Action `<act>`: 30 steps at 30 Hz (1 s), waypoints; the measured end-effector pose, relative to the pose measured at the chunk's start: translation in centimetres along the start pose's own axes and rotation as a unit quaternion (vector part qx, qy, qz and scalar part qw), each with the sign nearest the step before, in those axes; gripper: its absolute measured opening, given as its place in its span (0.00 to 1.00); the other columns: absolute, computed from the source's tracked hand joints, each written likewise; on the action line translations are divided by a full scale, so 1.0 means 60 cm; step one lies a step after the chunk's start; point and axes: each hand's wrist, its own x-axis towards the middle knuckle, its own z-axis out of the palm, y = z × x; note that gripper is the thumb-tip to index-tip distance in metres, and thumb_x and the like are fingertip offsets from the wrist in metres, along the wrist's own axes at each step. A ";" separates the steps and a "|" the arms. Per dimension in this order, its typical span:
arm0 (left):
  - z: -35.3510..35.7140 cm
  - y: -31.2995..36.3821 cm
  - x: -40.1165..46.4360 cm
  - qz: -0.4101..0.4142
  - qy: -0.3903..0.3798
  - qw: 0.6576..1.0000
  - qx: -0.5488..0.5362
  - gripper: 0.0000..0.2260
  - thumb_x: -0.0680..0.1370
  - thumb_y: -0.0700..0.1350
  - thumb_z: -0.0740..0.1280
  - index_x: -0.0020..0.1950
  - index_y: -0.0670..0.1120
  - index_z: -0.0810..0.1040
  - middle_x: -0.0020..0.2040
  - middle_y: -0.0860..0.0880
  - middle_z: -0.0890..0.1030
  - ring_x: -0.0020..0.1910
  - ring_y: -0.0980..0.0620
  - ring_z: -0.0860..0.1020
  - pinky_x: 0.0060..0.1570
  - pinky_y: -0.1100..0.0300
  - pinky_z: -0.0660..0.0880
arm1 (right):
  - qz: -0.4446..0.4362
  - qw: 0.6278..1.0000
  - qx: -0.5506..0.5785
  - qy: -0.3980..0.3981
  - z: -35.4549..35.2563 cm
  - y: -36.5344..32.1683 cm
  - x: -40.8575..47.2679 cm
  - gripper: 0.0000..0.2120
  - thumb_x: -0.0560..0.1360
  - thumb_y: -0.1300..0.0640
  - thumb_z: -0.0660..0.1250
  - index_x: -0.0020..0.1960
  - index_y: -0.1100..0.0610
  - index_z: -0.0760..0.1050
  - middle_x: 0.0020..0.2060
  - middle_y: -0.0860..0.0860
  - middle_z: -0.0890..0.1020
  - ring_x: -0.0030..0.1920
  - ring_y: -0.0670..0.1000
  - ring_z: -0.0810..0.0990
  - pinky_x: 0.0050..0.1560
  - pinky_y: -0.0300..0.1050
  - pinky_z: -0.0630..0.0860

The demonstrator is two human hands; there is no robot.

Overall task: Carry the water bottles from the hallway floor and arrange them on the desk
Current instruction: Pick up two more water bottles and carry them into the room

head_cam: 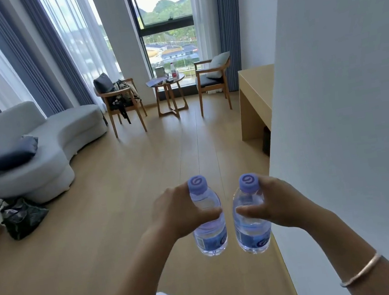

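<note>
Two water bottles are carried upright above the wooden floor: the left bottle (208,218) in the left hand (178,213), the right bottle (250,217) in the right hand (276,202), fingers curled round each. The desk (255,95) stands ahead, past the wall corner. Best to keep both level, round the corner wide, and set them near the desk's front edge.

A single head-worn wide-angle view looks forward and down from standing height along the wooden floor (115,235) toward the far window (166,25). Nearest the lens, both forearms reach into the lower frame. A white wall (345,99) close on the right blocks most of that side, with only the desk's (256,92) end visible past it. Vertical lines bow at the edges
</note>
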 end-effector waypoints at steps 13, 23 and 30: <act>0.043 -0.040 0.371 -0.003 0.006 1.000 -0.008 0.20 0.59 0.66 0.69 0.32 0.51 0.69 0.29 0.54 0.74 0.30 0.56 0.72 0.28 0.63 0.64 | 0.016 0.999 -0.024 0.035 -0.051 0.163 0.331 0.14 0.67 0.41 0.71 0.46 0.41 0.68 0.36 0.35 0.75 0.38 0.40 0.77 0.36 0.27 0.70; 0.065 -0.129 0.724 0.084 -0.024 0.996 -0.014 0.16 0.58 0.63 0.67 0.31 0.53 0.69 0.28 0.53 0.74 0.28 0.56 0.70 0.27 0.63 0.64 | 0.088 0.992 0.007 0.094 -0.050 0.268 0.627 0.11 0.65 0.41 0.70 0.41 0.41 0.70 0.37 0.41 0.79 0.40 0.43 0.79 0.43 0.38 0.76; 0.075 -0.164 0.955 0.146 -0.038 0.988 -0.031 0.16 0.60 0.62 0.70 0.31 0.54 0.67 0.26 0.55 0.71 0.26 0.58 0.68 0.27 0.66 0.60 | 0.161 0.976 0.004 0.146 -0.070 0.326 0.784 0.11 0.66 0.42 0.71 0.40 0.43 0.71 0.34 0.42 0.78 0.38 0.41 0.77 0.36 0.32 0.71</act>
